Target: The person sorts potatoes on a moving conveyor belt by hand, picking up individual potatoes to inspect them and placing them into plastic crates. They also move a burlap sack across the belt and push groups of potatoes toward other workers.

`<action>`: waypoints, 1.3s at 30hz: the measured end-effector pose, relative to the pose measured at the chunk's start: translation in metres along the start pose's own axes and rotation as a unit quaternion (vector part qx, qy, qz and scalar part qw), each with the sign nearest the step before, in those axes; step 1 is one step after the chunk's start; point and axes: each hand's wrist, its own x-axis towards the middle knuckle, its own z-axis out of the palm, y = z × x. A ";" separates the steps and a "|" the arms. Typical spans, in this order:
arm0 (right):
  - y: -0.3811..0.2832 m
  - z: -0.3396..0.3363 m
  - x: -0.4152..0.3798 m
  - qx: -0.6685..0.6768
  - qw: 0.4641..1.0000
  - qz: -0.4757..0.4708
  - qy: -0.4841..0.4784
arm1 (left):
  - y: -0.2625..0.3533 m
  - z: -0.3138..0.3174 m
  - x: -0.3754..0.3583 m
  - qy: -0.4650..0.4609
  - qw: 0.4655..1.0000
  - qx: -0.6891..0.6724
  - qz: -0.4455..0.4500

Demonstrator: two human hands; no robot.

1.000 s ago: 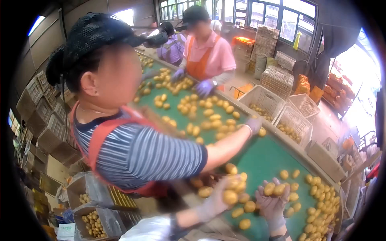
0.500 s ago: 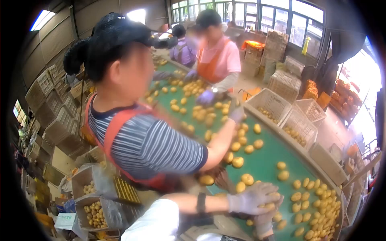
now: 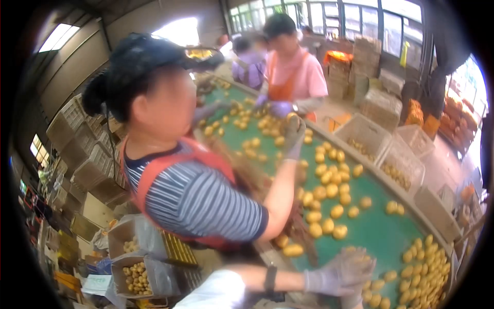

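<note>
My left hand [image 3: 332, 275], in a pale grey-purple glove with a dark band at the wrist, reaches in from the bottom over the green conveyor belt [image 3: 381, 237]. Its blurred fingers curl around yellow potatoes that show between them. Tight against it, partly covered, is my gloved right hand [image 3: 353, 298]; its fingers are overlapped and smeared, so their hold is unclear. Loose potatoes [image 3: 339, 232] lie beyond my hands, and a dense group of potatoes [image 3: 422, 273] covers the belt to their right.
Close on the left, a co-worker in a striped shirt [image 3: 206, 193] stretches a gloved hand [image 3: 295, 131] over the belt. Another in pink [image 3: 303, 77] stands across it. Crates [image 3: 363, 134] line the far side; boxes of potatoes [image 3: 136, 278] stand lower left.
The view has shifted, and my hands appear slightly lower and farther right. The striped co-worker's gloved hand has risen and reached farther across. More potatoes are spread over the middle of the belt.
</note>
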 end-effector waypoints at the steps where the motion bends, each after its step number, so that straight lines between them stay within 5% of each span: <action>1: -0.001 0.000 0.000 -0.005 1.000 -0.003 0.007 | -0.002 0.001 -0.002 -0.003 1.000 -0.011 -0.025; 17: -0.041 0.012 -0.041 -0.107 0.986 -0.120 0.041 | 0.023 -0.023 0.031 0.121 0.983 -0.113 0.078; 27: -0.011 0.024 -0.022 0.033 0.999 -0.029 0.004 | 0.042 -0.032 -0.009 0.129 0.990 -0.056 -0.025; 31: 0.010 0.053 0.009 0.146 0.984 0.043 -0.097 | 0.034 -0.094 -0.020 0.180 0.982 0.055 -0.027; 33: 0.004 0.103 0.010 -0.281 0.952 -0.061 -0.106 | 0.041 -0.119 -0.030 0.193 0.976 0.091 -0.041; 35: 0.008 0.108 0.009 -0.536 0.823 -0.126 -0.138 | 0.051 -0.136 -0.035 0.184 0.971 0.124 -0.093; 36: 0.008 0.099 0.009 -0.589 0.778 -0.146 -0.163 | 0.052 -0.131 -0.040 0.176 0.974 0.103 -0.103; 38: 0.007 0.093 0.001 -0.497 0.845 -0.077 -0.183 | 0.048 -0.113 -0.045 0.168 0.978 0.060 -0.113; 39: 0.004 0.090 -0.010 -0.338 0.926 0.008 -0.171 | 0.044 -0.097 -0.048 0.158 0.982 0.039 -0.100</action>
